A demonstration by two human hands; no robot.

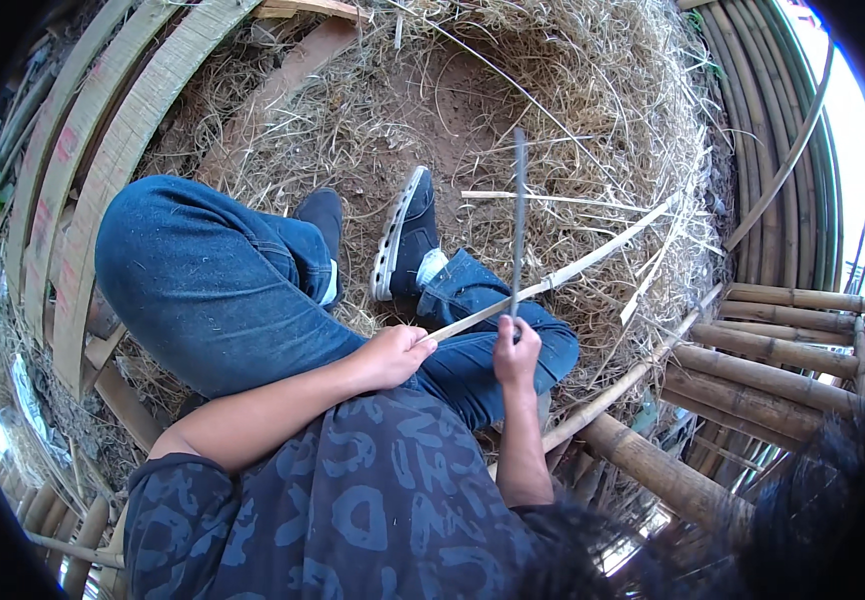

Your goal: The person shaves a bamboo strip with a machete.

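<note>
My left hand [396, 356] is closed around the near end of a pale split bamboo strip [593, 258]. From there the strip slants up to the right across my leg, with a joint partway along it. In my right hand [518, 352] is the handle of a knife [520, 205], its long, narrow dark blade standing almost straight up in the view. The blade's lower part crosses the strip just above my right fist. I cannot tell whether the edge cuts into the strip or only lies against it.
Curly bamboo shavings [593, 90] cover much of the ground around a patch of bare soil [443, 120]. Curved-looking wooden planks [123, 150] stand at the left. Bundled bamboo poles [768, 150] and a bamboo frame [763, 385] are on the right. My bent legs [223, 290] flank the work.
</note>
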